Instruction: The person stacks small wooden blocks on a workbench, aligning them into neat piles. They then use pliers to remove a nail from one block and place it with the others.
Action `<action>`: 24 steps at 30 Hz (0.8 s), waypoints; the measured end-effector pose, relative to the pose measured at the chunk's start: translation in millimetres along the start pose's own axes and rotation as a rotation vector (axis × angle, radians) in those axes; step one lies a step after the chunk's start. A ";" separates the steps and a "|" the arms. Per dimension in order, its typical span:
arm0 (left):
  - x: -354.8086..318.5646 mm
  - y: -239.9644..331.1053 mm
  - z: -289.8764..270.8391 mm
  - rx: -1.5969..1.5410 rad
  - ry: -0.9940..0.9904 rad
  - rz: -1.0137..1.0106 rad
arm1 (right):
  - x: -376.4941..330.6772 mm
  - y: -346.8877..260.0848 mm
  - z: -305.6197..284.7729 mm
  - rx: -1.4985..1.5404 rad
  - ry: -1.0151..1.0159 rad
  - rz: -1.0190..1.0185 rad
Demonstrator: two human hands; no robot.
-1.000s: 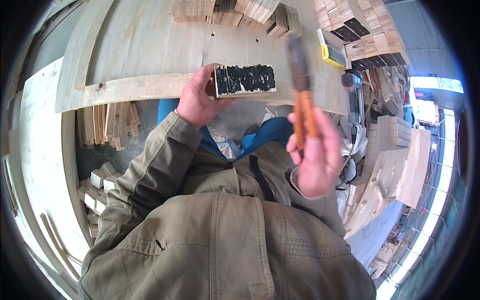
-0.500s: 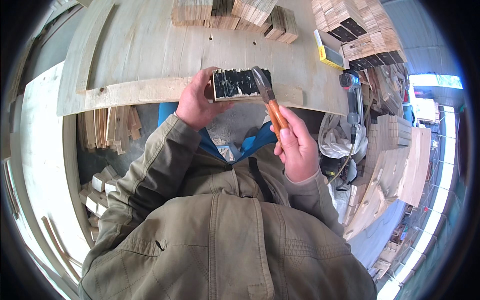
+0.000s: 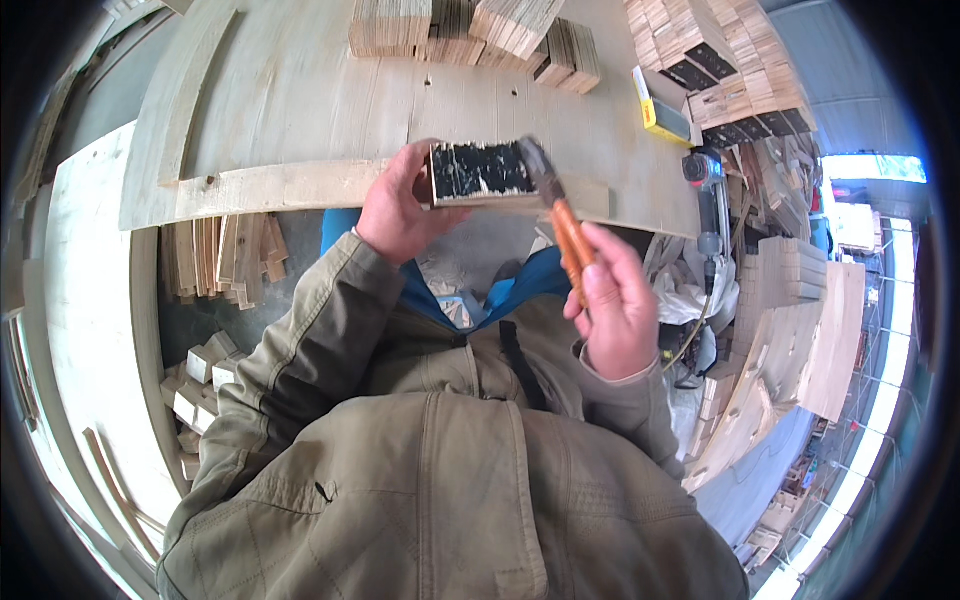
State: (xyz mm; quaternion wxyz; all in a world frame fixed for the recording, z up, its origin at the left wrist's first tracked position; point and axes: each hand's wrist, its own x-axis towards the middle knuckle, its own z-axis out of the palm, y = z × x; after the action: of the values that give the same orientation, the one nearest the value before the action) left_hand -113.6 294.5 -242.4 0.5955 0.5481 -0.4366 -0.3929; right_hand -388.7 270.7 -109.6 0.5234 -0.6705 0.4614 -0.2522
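My left hand [image 3: 398, 205] is closed around the left end of a plywood block [image 3: 484, 170], whose black-coated upper face is chipped along its edges. The block is held above the near edge of the workbench [image 3: 320, 115]. In my right hand [image 3: 620, 305] is a pair of pliers [image 3: 571, 238] with orange handles, my fingers wrapped round them. Their dark metal head, a little smeared by motion, lies at the right end of the block. Whether the jaws grip anything there I cannot tell.
Bundles of plywood pieces [image 3: 390, 28] stand at the bench's far side, with larger stacks [image 3: 755, 85] far right. A yellow-edged box [image 3: 662, 110] and a power drill [image 3: 705, 185] are at the right. Loose offcuts [image 3: 205, 375] lie below left; a light-coloured board [image 3: 95, 290] runs along the left.
My right hand and the pliers have moved right and slightly down, from over the block's face to its right end. The left hand still holds the block in nearly the same place.
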 end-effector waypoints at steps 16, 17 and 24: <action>0.1 -1.9 0.8 0.078 -0.007 0.043 | 0.9 10.7 -0.6 0.091 0.021 -0.086; -0.8 -1.6 1.4 0.067 0.001 0.051 | -1.3 8.3 -0.7 0.151 0.041 -0.117; -0.3 -1.2 0.3 0.090 -0.008 0.035 | 9.0 20.9 6.2 0.036 -0.022 -0.021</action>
State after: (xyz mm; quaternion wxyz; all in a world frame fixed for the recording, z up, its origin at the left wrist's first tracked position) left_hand -113.9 294.6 -243.6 0.5752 0.5651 -0.4656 -0.3647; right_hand -387.0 265.1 -132.4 0.5377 -0.6686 0.4439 -0.2585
